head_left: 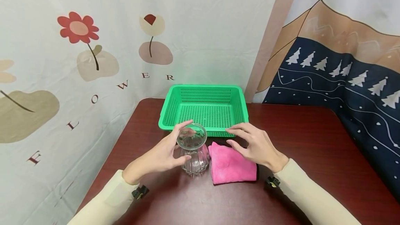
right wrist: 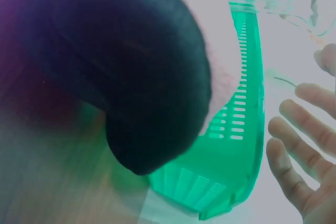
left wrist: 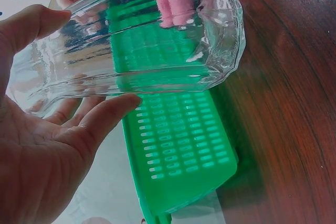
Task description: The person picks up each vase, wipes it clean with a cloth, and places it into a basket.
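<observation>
A clear ribbed glass vase (head_left: 195, 164) with a flared rim stands on the table in front of the basket. My left hand (head_left: 160, 153) holds it from the left, thumb on the near side and fingers round the far side. In the left wrist view the glass vase (left wrist: 157, 51) lies between the thumb and fingers. My right hand (head_left: 257, 145) hovers with loosely bent fingers above a folded pink cloth (head_left: 232, 167), holding nothing. In the right wrist view the cloth's dark edging (right wrist: 131, 66) blocks much of the picture, with the spread right hand (right wrist: 310, 150) at the right.
Behind the hands a green perforated plastic basket (head_left: 204, 129) sits at the table's back edge. The dark red-brown wooden table (head_left: 312, 155) extends to both sides. A printed curtain (head_left: 203, 27) hangs behind and at the left, and a dark blue patterned one (head_left: 331, 82) at the right.
</observation>
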